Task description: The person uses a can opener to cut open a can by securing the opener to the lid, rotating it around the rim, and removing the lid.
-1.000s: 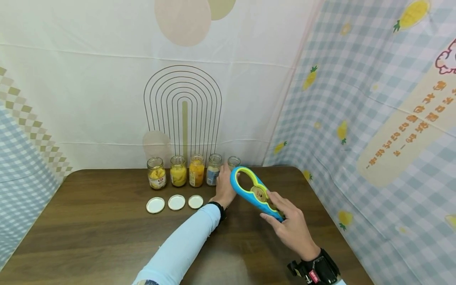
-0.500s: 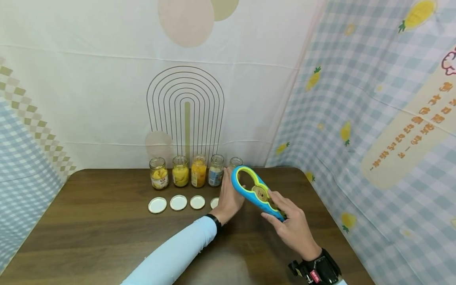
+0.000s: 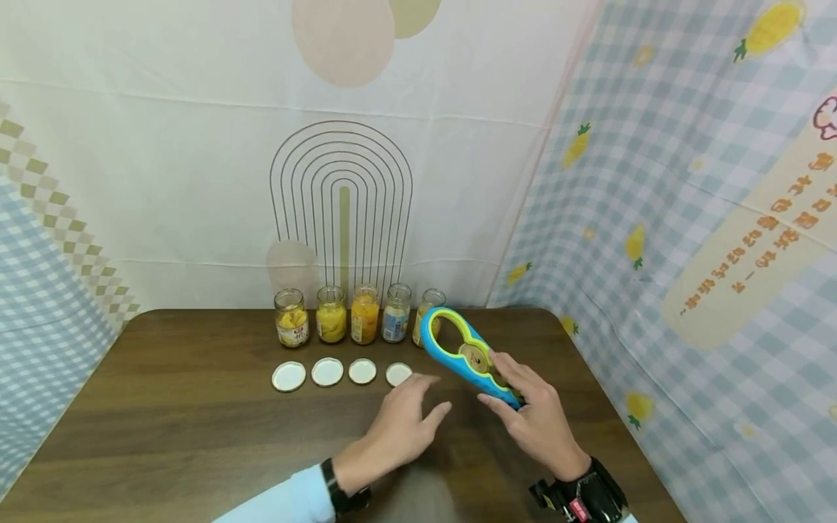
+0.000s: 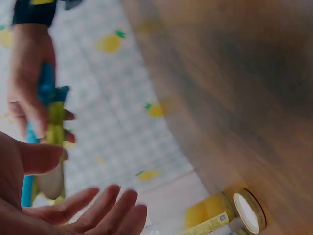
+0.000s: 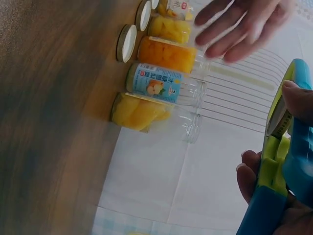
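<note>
My right hand [image 3: 541, 421] grips a blue and lime-green jar opener [image 3: 458, 363] by its lower end, holding it tilted above the table. A gold lid [image 3: 475, 357] sits in one of its openings; the right wrist view shows this lid [image 5: 279, 119] edge-on. My left hand [image 3: 395, 428] hovers left of the opener with thumb and fingers spread, holding nothing. Just beyond its fingertips lies a white-faced lid [image 3: 397, 374]. Behind the opener stands an uncapped glass jar of yellow fruit [image 3: 419, 330], partly hidden in the head view.
More open glass jars line the back, including a blue-labelled jar [image 3: 395, 321], an orange-filled jar [image 3: 364, 319] and yellow fruit jars [image 3: 331, 319]. Several lids [image 3: 288, 376] lie white side up before them. A patterned cloth [image 3: 628, 290] hangs beyond the brown table's [image 3: 196, 436] right edge.
My left hand has drawn back from the right-hand jars toward the near side, uncovering the rightmost lid and jar. My right hand and the jar opener have barely moved.
</note>
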Motion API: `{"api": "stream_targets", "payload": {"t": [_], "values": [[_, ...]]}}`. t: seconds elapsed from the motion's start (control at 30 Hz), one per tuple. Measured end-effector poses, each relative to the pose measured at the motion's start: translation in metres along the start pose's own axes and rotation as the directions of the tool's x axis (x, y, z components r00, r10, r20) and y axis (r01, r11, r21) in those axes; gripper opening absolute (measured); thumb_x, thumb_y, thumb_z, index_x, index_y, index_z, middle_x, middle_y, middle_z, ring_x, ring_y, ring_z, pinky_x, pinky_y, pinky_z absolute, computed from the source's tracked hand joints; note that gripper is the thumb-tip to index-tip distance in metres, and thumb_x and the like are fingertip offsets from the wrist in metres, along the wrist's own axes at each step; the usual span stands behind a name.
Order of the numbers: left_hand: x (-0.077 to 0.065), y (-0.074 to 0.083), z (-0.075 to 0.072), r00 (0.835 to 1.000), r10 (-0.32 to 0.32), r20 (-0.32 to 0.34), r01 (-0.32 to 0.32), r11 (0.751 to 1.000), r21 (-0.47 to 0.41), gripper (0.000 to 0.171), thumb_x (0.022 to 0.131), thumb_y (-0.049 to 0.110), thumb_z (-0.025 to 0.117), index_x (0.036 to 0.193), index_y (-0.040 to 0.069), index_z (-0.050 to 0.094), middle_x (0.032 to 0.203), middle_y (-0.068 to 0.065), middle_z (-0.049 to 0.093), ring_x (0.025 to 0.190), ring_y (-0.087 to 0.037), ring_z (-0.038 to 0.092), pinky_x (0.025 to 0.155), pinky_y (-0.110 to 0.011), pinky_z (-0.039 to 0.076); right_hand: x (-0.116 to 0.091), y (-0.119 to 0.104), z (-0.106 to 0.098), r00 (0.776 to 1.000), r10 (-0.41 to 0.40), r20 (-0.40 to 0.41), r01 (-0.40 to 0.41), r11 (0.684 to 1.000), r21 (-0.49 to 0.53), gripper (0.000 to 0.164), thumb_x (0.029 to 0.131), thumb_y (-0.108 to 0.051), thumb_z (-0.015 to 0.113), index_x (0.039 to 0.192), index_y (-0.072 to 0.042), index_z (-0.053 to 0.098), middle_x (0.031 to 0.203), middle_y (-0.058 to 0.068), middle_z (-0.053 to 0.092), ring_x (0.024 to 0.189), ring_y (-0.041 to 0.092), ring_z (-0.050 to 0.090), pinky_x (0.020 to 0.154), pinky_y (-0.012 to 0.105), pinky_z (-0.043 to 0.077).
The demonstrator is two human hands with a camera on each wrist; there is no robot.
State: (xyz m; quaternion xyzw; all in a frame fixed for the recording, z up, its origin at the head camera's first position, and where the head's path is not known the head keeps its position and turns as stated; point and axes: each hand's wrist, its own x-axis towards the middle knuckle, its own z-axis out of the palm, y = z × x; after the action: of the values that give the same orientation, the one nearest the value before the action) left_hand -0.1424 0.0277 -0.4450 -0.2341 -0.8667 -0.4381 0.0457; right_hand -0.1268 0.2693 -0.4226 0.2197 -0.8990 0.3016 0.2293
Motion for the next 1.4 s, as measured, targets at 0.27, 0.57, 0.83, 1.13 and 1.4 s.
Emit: {"api": "stream_targets", "payload": {"t": [0.27,0.57,0.83,1.13,1.4], "values": [[-0.032,-0.004,-0.028,1.000,0.016,-0.015,-0.017,0.996,-0.084,0.023,0.096,0.021,0.072,0.116,0.009,0.072,0.112,-0.005,0.073,0.106,-0.020,0.067,0.089,-0.046,0.056,0.001,-0.005,-0.001,0.999,-0.015,0.029,0.014,1.000,0.008,0.072,0.083,-0.019,0.087,0.148,-0.016,0.055,0.144,0.017,0.060,0.123,0.028,0.062,0.090,0.053,0.058],[-0.027,-0.018,-0.032,1.000,-0.027,-0.008,0.026,0.985,-0.173,0.021,0.099,0.020,0.069,0.116,0.009,0.073,0.112,-0.005,0.073,0.101,-0.018,0.068,0.085,-0.042,0.058,0.002,-0.006,-0.001,0.999,-0.013,0.030,0.013,1.000,0.015,0.073,0.083,-0.019,0.087,0.148,-0.018,0.055,0.145,0.013,0.060,0.124,0.026,0.061,0.091,0.053,0.057],[-0.006,-0.034,-0.023,0.991,-0.094,0.092,0.127,0.865,-0.486,0.030,0.107,0.027,0.056,0.122,0.005,0.069,0.109,-0.009,0.075,0.100,-0.019,0.071,0.090,-0.042,0.059,0.009,-0.017,0.004,0.998,-0.043,0.043,0.040,0.997,0.067,0.072,0.082,-0.017,0.087,0.148,-0.017,0.056,0.145,0.009,0.061,0.126,0.023,0.060,0.094,0.048,0.057],[0.004,-0.044,-0.021,0.922,0.117,0.368,0.334,0.236,-0.912,0.048,0.111,0.029,0.044,0.149,-0.001,0.043,0.139,-0.020,0.061,0.131,-0.040,0.055,0.111,-0.050,0.045,0.016,-0.037,0.012,0.985,-0.116,0.130,0.099,0.987,0.129,0.072,0.085,-0.020,0.085,0.149,-0.017,0.053,0.145,0.013,0.059,0.129,0.024,0.058,0.095,0.051,0.056],[0.004,-0.036,-0.025,0.896,0.234,0.377,0.404,-0.079,-0.912,0.053,0.110,0.028,0.046,0.157,0.006,0.033,0.153,-0.017,0.049,0.140,-0.037,0.046,0.113,-0.046,0.044,0.019,-0.042,0.017,0.977,-0.157,0.146,0.134,0.979,0.156,0.070,0.086,-0.021,0.084,0.149,-0.017,0.054,0.146,0.015,0.058,0.131,0.027,0.057,0.097,0.055,0.054]]}}
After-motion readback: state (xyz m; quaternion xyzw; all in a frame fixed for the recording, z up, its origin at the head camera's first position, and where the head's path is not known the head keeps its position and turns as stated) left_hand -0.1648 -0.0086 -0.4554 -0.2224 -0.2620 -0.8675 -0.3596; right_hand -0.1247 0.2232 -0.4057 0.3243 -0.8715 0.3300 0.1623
